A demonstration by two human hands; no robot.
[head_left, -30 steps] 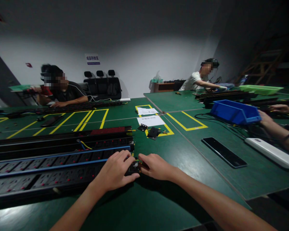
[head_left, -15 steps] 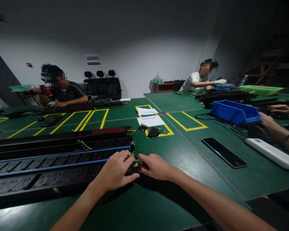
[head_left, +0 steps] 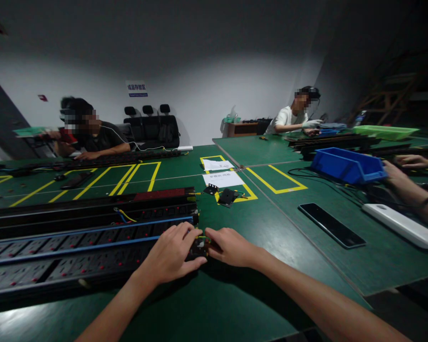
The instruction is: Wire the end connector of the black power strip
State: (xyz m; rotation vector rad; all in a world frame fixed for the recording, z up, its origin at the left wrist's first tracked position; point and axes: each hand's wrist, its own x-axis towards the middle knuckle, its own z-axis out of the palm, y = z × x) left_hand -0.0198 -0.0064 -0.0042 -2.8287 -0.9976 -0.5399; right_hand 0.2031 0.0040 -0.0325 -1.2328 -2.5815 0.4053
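Power strip [head_left: 74, 266] end got gripped by left hand [head_left: 171, 254] and right hand [head_left: 231, 247] near tabletop's [head_left: 235, 304] front edge; phone [head_left: 331, 224] well apart.

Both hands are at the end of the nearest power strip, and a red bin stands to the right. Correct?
No. The head view shows the bin is blue, not red. The left hand and right hand are indeed at the end of the nearest power strip.

dim room, light pooled on back wall [head_left: 214, 95], heavy vignette at corners, soft sheen on green table [head_left: 271, 237], wide-angle bowing at edges, far background soft
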